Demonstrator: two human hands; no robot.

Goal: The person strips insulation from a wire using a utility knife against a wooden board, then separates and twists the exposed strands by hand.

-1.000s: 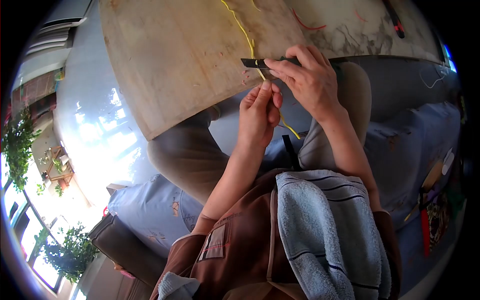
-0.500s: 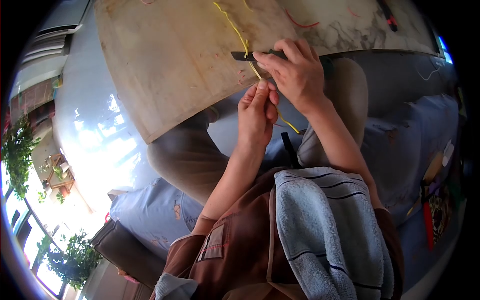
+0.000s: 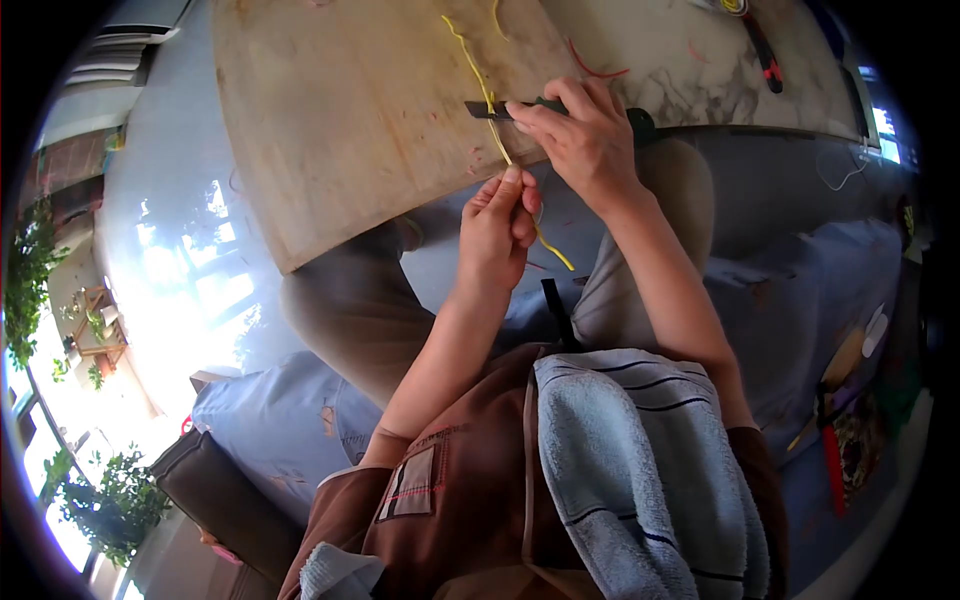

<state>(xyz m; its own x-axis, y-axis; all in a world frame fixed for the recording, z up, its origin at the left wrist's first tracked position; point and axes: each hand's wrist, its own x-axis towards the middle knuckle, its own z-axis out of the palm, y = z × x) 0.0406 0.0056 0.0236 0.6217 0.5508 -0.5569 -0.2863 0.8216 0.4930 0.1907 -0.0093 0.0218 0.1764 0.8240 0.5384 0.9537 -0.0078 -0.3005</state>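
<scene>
The thin yellow wire (image 3: 499, 140) runs down over the wooden board (image 3: 340, 130), slips through the fingers of the left hand (image 3: 497, 205), and its tail hangs down past the board's edge. It looks light, and I think it bends easily but keeps its bends, since the far part is all wiggly. Its coat may be smooth and a bit slippery, and the coat is likely soft enough for a blade to nick. A good place to hold it is the straight part near the edge, and that is where the left thumb and fingers pinch it tight. The right hand (image 3: 592, 140) is closed around a utility knife (image 3: 488, 110), with the dark blade lying across the wire, above the pinch. A tiny yellow bit sticks up by the blade (it is too small to tell if it is a loose bit of coat). Little red scraps (image 3: 474, 154) lie on the board close by. Farther up are another yellow piece (image 3: 498, 20) and a curvy red wire (image 3: 597, 73). Beyond them, on the stone-looking top (image 3: 690, 95), is a black and red tool (image 3: 765, 60). A blue towel (image 3: 640, 440) hangs over the person's brown apron (image 3: 470, 530).
</scene>
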